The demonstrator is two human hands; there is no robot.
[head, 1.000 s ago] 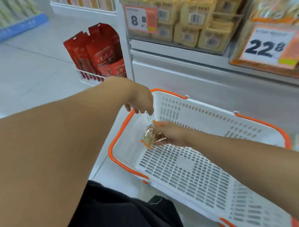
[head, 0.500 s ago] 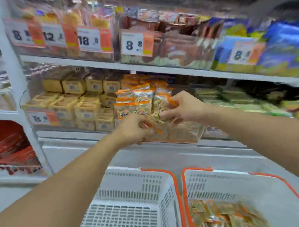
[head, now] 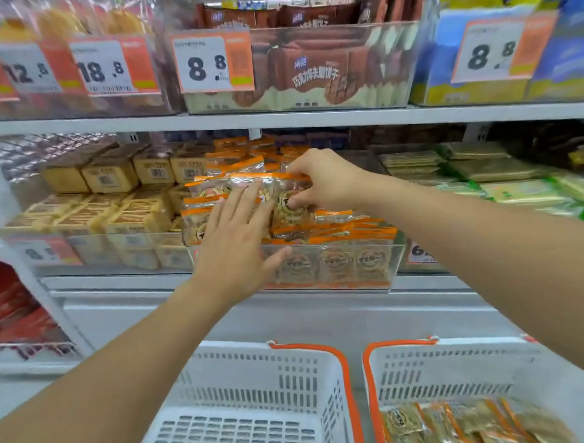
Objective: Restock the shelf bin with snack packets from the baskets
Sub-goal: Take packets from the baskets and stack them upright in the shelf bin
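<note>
Snack packets in clear shelf bin: transparent film, orange top strips, round dark-and-tan logo, tan contents showing. Left of bin: pale yellow blocks with black barcodes. Right of bin: green and beige flat packs. Above bin: brown-and-cream biscuit packs, white script; price tag white with black digits, orange side band, green patch. Further right above bin: blue-and-yellow packs. Below bin: left basket white slotted plastic, orange handle; right basket same, holding tan packets with orange stripes. Far left of bin: red pouches.
</note>
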